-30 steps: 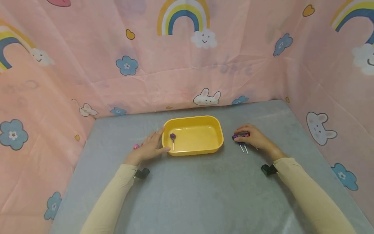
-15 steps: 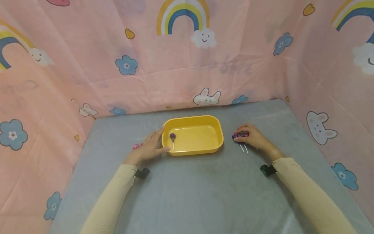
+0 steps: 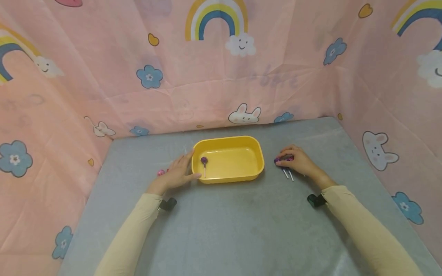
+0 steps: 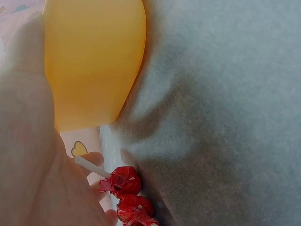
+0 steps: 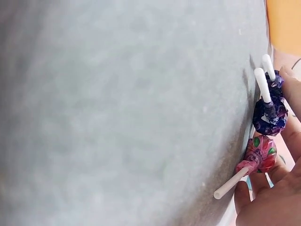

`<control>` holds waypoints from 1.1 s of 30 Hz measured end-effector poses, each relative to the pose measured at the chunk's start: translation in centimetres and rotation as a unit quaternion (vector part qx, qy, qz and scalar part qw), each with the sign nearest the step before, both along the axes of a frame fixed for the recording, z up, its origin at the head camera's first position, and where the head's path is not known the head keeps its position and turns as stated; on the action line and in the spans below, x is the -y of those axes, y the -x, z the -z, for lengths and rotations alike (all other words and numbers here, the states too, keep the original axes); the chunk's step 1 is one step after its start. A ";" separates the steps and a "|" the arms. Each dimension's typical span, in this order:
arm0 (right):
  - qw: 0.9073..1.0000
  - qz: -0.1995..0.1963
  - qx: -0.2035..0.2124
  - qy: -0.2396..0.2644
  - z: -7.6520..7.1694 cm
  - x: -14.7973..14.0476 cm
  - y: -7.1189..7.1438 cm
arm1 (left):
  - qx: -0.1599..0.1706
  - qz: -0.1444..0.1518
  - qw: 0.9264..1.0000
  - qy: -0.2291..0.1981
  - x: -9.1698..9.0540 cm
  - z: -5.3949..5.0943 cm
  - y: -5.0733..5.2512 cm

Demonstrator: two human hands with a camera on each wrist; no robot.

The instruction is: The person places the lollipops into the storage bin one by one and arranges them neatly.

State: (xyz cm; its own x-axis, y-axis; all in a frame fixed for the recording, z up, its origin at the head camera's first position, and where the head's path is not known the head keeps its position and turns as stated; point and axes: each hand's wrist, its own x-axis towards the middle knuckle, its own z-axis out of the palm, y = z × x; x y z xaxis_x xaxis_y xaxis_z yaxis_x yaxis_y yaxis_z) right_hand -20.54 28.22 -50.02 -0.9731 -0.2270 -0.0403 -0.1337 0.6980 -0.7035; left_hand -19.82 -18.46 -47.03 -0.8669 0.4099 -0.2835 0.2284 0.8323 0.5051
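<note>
My left hand rests against the left end of a yellow tray, fingers extended along its outside and thumb at the front corner. One purple lollipop lies inside the tray. Two red-wrapped lollipops are beside the left fingers. A pink lollipop shows just left of that hand. To the right of the tray, my right hand curves over several lollipops, its thumb and fingers around a purple lollipop. A pink-red lollipop lies close to the right fingers. White sticks point toward me.
A grey cloth-covered table bears everything. Pink printed curtain stands behind it and along both sides. A dark wrist camera sits at the left cuff, another dark camera at the right.
</note>
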 end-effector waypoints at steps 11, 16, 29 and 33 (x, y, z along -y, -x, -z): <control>1.000 -0.001 0.021 -0.014 -0.7 0.0 0.6 | -0.005 0.004 1.000 0.003 -0.1 0.0 0.2; 1.000 -0.004 0.022 -0.019 -1.3 0.4 0.7 | -0.014 0.011 1.000 0.001 -0.1 0.2 0.2; 0.997 0.028 0.066 -0.036 -4.5 2.1 1.8 | -0.009 0.005 1.000 -0.005 -0.4 -0.8 -0.3; 0.996 0.032 0.065 -0.052 -5.5 2.8 2.1 | -0.011 0.007 1.000 -0.005 -0.3 -0.6 -0.2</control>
State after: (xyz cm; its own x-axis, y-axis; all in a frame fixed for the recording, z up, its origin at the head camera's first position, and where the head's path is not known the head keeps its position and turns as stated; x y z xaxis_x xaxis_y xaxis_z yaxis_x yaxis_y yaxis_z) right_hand -22.66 25.39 -44.48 -0.9704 -0.1536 -0.1865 0.0001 0.7717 -0.6360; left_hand -19.57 -18.13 -46.48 -0.8672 0.4246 -0.2602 0.2507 0.8237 0.5086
